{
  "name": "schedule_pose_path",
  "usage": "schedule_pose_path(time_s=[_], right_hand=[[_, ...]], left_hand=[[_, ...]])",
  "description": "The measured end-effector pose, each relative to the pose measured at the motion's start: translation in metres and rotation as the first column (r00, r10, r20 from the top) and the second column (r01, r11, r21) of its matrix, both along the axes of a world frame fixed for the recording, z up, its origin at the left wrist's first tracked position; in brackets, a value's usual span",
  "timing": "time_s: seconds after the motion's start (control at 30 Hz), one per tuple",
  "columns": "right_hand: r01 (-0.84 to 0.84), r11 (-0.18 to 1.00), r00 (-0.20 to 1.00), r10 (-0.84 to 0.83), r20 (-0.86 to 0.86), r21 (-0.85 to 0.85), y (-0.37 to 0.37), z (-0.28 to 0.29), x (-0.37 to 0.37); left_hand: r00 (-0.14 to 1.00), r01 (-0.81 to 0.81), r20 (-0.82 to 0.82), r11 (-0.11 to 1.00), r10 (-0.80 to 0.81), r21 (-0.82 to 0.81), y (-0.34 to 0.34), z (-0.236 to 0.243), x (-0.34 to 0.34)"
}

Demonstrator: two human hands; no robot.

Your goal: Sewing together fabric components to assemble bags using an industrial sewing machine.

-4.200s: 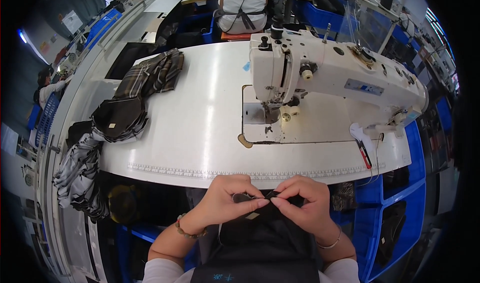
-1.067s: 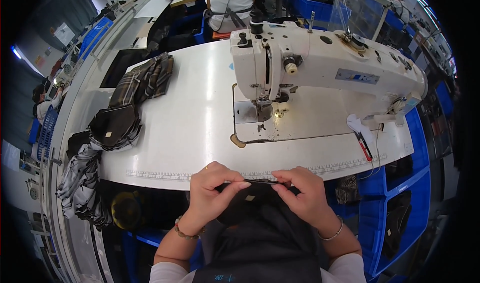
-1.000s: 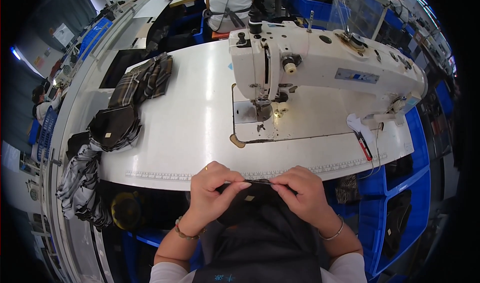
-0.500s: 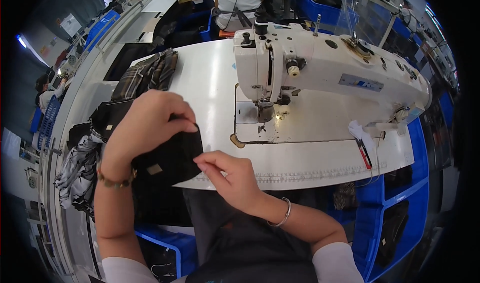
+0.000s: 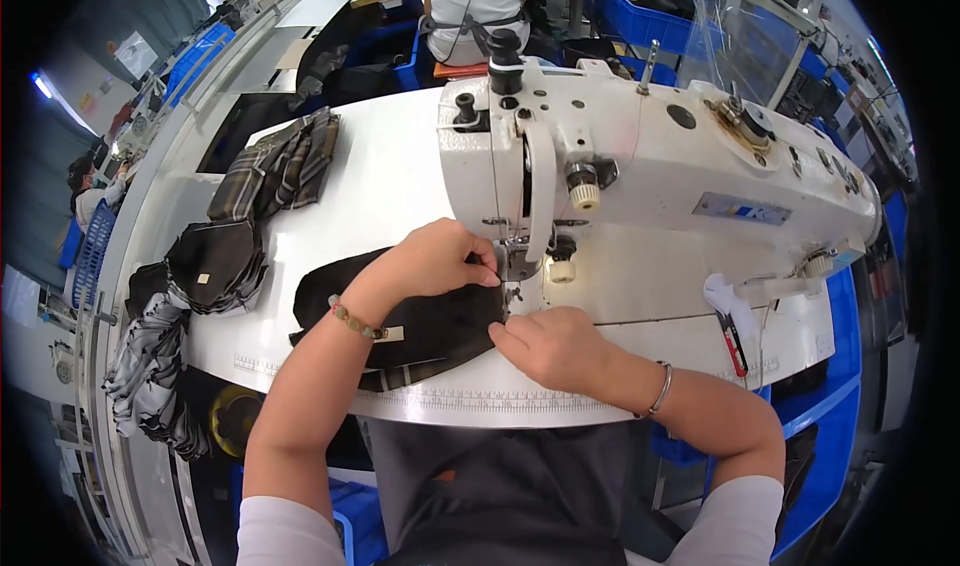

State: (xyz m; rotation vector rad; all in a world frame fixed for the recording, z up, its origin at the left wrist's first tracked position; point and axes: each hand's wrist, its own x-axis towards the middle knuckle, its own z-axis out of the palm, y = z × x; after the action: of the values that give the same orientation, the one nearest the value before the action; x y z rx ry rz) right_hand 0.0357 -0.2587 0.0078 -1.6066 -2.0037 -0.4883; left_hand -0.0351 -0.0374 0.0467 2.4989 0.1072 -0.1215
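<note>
A black fabric piece (image 5: 430,316) lies flat on the white sewing table (image 5: 370,166), with a plaid layer showing under its near edge and a small pale tag on top. My left hand (image 5: 445,261) pinches its far right corner, close beside the presser foot (image 5: 517,258) of the white sewing machine (image 5: 650,181). Lower on the same right edge, the fingertips of my right hand (image 5: 555,346) are closed on the cloth. The edge between my hands lies just left of and in front of the needle area.
At the left are a stack of black pieces (image 5: 222,251), folded plaid cloth (image 5: 275,171) and a grey-and-white patterned bundle (image 5: 150,351). Red-handled snips (image 5: 734,346) lie at the right by a white cloth scrap. Blue bins (image 5: 840,366) stand beyond the table's right edge. A person (image 5: 473,11) sits ahead.
Both hands have carried the black fabric piece rightward, from the table's left side to the presser foot. It now lies spread flat, and its plaid underside shows.
</note>
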Motion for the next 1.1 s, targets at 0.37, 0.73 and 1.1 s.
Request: schedule_pose_path(time_s=[0.37, 0.73, 1.1], right_hand=[[0.121, 0.983, 0.987, -0.134, -0.086, -0.139, 0.009, -0.012, 0.015], [0.121, 0.981, 0.983, -0.140, -0.122, -0.149, 0.012, -0.021, 0.017], [0.171, 0.974, 0.982, -0.181, -0.057, -0.147, 0.010, -0.021, 0.024]], left_hand=[[0.980, -0.056, 0.200, 0.978, 0.015, 0.200, 0.001, 0.009, 0.006], [0.975, -0.048, 0.220, 0.995, 0.026, 0.092, 0.003, 0.001, 0.008], [0.851, -0.256, 0.510, 0.945, 0.121, 0.203, -0.014, -0.014, 0.014]])
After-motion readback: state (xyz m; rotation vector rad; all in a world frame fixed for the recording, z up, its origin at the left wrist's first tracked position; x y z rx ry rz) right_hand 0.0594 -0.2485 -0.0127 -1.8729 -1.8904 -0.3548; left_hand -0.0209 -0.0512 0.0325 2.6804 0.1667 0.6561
